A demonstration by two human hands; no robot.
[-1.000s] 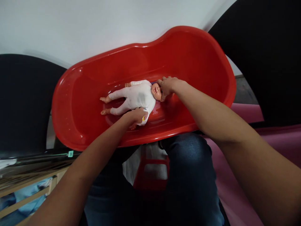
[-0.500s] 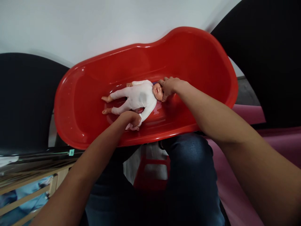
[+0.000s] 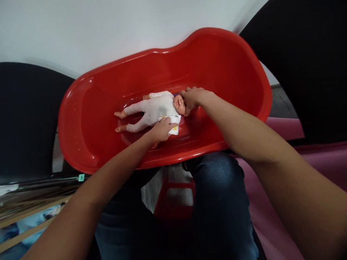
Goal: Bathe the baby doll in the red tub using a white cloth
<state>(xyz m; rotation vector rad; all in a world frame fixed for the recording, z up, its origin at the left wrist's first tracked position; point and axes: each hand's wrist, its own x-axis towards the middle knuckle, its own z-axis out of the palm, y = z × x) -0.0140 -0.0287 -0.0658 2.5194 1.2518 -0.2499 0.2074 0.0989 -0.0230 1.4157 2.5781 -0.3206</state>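
A red plastic baby bath tub (image 3: 162, 54) fills the middle of the view. A baby doll (image 3: 153, 110) in a white sleepsuit lies on its back inside, feet to the left. My right hand (image 3: 191, 99) cups the top of the doll's head, fingers curled round it. My left hand (image 3: 162, 130) lies across the doll's torso, on a small white cloth (image 3: 174, 129) with a yellow mark. The doll's near arm is hidden under that hand and cloth, with only a small part of it showing below.
The tub sits above my legs in blue jeans (image 3: 217, 180), with a red stool (image 3: 176, 202) below. Black curved shapes (image 3: 27, 119) flank it, a pink sheet (image 3: 284, 128) lies to the right, and a wooden slatted rail (image 3: 27, 231) is at the lower left.
My left hand has moved up from the doll's side onto its torso, with the white cloth under it. My right hand stays on the doll's head.
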